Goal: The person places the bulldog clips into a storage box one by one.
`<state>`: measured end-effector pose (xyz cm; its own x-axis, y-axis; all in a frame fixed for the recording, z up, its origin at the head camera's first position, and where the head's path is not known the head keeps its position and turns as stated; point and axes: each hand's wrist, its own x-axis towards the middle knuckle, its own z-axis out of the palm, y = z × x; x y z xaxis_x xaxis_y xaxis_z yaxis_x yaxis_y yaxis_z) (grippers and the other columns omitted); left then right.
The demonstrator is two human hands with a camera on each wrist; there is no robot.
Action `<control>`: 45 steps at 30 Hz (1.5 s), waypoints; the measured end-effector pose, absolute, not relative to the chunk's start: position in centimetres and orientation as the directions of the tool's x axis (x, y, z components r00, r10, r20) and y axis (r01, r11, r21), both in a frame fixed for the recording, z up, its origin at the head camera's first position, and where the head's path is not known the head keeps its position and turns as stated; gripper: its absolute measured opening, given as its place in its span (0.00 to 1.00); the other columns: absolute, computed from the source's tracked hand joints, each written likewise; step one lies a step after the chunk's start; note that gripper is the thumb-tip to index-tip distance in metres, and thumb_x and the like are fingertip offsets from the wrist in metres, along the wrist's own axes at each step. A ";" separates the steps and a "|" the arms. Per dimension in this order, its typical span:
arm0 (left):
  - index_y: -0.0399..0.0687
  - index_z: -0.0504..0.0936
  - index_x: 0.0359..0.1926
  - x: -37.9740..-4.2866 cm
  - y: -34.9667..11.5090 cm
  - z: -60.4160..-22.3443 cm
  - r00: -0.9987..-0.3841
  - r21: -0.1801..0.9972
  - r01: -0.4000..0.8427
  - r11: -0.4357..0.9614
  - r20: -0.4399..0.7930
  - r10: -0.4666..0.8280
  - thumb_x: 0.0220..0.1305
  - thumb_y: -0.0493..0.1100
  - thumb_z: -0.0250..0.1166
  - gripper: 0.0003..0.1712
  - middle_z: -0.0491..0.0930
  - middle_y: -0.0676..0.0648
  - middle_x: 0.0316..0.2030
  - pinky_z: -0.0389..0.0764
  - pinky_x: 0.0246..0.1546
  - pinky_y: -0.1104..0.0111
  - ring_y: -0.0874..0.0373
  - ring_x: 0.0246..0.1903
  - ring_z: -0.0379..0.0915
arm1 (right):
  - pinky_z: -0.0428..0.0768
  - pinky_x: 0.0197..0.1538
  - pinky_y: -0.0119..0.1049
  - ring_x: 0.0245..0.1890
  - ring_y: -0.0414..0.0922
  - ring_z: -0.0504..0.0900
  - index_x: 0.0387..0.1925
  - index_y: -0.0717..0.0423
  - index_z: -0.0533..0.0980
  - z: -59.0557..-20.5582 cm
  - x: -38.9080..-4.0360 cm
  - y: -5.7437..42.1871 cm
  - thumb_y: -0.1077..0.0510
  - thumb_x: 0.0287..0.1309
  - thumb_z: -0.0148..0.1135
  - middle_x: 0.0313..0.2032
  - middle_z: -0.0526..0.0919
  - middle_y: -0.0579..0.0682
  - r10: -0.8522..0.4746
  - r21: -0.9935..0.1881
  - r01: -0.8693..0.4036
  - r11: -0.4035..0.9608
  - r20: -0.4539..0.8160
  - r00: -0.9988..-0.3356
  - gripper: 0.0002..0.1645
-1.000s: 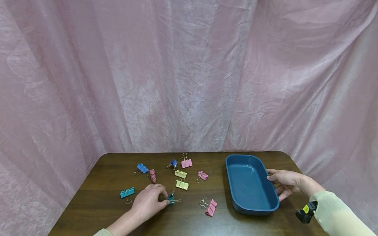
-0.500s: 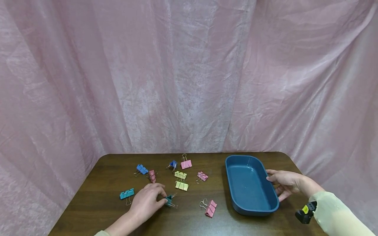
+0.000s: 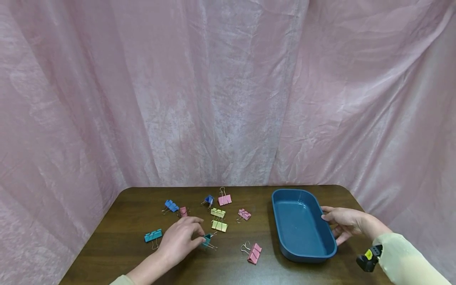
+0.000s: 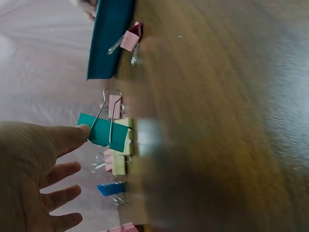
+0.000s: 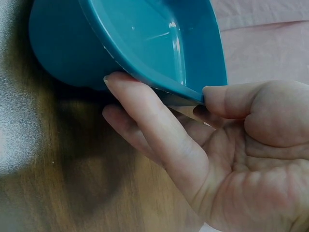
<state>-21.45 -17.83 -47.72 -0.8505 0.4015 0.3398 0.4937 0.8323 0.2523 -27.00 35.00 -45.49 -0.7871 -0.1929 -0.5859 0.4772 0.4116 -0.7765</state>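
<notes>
My left hand pinches a teal binder clip by one end, low over the front middle of the table. In the left wrist view my thumb presses the end of this clip; the index finger behind it is hidden. The clip's wire handles point away from the palm. At the right, my right hand grips the side of a blue rectangular tray. The right wrist view shows the thumb on the tray's rim and the fingers against its outer wall. Nothing lies inside the tray.
Several binder clips lie on the wooden table: pink, yellow, blue and another teal one at the left. A red clip sits just beyond my left hand. Pink curtain hangs behind the table.
My left hand has shifted slightly with the teal binder clip, which has turned a little between the fingers. The right hand and the tray have stayed in place.
</notes>
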 end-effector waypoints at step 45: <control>0.61 0.88 0.35 -23.8 -8.6 -42.7 -0.816 0.362 0.564 0.742 0.382 0.433 0.62 0.54 0.74 0.07 0.81 0.58 0.58 0.76 0.59 0.56 0.55 0.62 0.73 | 0.86 0.37 0.57 0.44 0.67 0.86 0.80 0.57 0.44 -45.5 -27.1 35.2 0.59 0.78 0.44 0.62 0.75 0.70 -0.197 -0.782 0.473 0.406 -0.580 -0.791 0.37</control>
<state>-23.82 -8.62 -42.67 -0.8161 0.4334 0.3824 0.5639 0.7421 0.3624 -27.11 35.17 -45.46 -0.7906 -0.1969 -0.5799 0.4727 0.4058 -0.7822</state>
